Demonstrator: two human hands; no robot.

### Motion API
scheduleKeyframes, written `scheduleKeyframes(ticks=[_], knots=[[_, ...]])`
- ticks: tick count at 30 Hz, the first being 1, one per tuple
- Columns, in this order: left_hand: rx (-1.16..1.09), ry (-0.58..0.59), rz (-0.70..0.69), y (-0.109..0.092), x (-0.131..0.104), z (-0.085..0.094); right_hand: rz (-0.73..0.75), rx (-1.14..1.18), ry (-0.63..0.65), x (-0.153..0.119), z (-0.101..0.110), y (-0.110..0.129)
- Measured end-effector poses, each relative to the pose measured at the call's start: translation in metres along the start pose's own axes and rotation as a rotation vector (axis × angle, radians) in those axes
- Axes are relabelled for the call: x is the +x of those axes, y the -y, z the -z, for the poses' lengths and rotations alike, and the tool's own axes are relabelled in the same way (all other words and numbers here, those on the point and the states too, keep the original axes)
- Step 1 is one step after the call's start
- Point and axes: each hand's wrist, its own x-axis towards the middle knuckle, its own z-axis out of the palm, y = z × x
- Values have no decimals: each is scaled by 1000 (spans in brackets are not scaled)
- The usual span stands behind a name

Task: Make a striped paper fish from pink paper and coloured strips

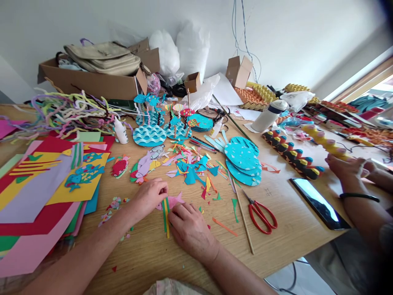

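A pink paper fish (175,199) lies on the table between my hands, partly covered by them. Narrow green and yellow paper strips (166,217) run across its body toward me. My left hand (150,198) has its fingers pinched together at the strips' upper ends. Bent over the fish's lower edge, the fingers of my right hand (192,229) press beside the strips, and their tips are hidden. Beyond my left hand is a pile of cut paper fish (147,164). Small paper dots (112,209) are scattered to its left.
Red-handled scissors (260,215) and a wooden stick (244,221) lie right of my hands. Coloured paper sheets (33,229) are stacked left. Paper scraps (196,170), blue discs (242,153), a glue bottle (120,132) and a phone (319,203) surround the work. Another person's hands (348,170) are at right.
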Motion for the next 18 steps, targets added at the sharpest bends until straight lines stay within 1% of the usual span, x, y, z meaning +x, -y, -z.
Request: scheduleKeyframes(ticks=[6,13,15,18], knots=[[5,-4,-6,0,-1,0,5,22,17,-1,4,1],[21,-8,-7,-1,0,0,-8,67,28,-3,3,1],[30,-12,-10,0,0,-1,-9,77,54,-4,6,4],[46,-43,-14,0,2,-3,-8,136,99,-8,18,7]])
